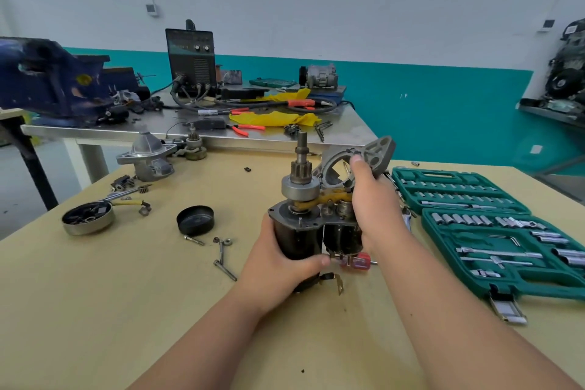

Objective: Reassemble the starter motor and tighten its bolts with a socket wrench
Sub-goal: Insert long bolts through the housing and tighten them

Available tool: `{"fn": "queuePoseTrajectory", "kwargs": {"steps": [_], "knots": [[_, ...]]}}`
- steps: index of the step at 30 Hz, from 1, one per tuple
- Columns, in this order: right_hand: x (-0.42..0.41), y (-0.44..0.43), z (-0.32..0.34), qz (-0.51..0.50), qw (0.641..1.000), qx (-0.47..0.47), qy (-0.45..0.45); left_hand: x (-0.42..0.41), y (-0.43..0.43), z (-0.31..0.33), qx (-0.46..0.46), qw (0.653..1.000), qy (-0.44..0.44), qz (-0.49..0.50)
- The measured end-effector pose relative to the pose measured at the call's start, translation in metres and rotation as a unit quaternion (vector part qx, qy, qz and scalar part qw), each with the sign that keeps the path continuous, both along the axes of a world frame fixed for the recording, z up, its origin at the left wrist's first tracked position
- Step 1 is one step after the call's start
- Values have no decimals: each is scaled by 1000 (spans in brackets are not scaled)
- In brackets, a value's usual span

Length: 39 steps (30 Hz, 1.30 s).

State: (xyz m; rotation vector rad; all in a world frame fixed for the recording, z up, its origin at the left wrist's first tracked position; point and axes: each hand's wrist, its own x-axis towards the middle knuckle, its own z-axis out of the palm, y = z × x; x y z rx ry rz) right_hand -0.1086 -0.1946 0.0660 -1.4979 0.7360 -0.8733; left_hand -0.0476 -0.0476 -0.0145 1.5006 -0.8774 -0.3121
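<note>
The starter motor (299, 236) stands upright on the wooden table (126, 310), its pinion shaft (300, 161) pointing straight up. The left grip (281, 260) is wrapped round the motor's black body low on its near-left side, with the thumb lying across the front. The right grip (373, 196) holds a grey cast nose housing (378, 149) just behind and right of the motor's top, with the thumb on its rim. The housing is tilted and clear of the shaft. A yellow fork lever (329, 198) runs across the motor's top from the base of the shaft toward the solenoid (343, 236), which sits tight against the motor's right side.

A red-handled screwdriver (359, 260) lies at the motor's foot on the right, partly hidden behind the right forearm. Further right of the motor a green socket set case (474, 222) lies open flat, with sockets and bars in its slots (which bar is the wrench, I cannot tell). Left of the motor sit a black round cap (195, 219) and, nearer, some loose bolts (221, 253). Well to its left is a shallow metal dish (88, 218) holding small parts. Behind and left of the motor stands a second grey housing (147, 155). Beyond the motor a steel table (348, 123) carries a welder (190, 60) and a yellow cloth (272, 119).
</note>
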Motion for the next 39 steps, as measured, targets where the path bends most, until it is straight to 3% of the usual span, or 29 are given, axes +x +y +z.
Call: {"fn": "queuePoseTrajectory", "kwargs": {"steps": [8,13,15,17,19,21,23,27,32,39], "knots": [[0,-7,4,61,995,-29,78,-6,-7,0,-41,997,8,67],[-8,-9,22,54,979,-184,71,-4,-6,-2,-43,994,31,92],[-15,-14,38,57,977,-202,48,-2,-3,-3,-43,993,35,103],[-20,-20,57,49,982,-180,15,-1,-1,-4,-48,992,39,108],[-21,-24,74,73,993,-86,-42,-1,-1,-6,-50,992,40,112],[-22,-21,89,152,985,24,-82,-3,-1,-7,-49,991,39,114],[-22,-14,100,235,966,69,-78,-5,0,-7,-49,992,39,110],[-14,8,113,313,949,34,-18,-8,0,-5,-51,993,42,99],[-5,32,104,245,952,-111,147,-10,1,-3,-60,993,32,94],[-6,26,87,180,973,-35,140,-12,2,0,-66,993,39,94]]}}
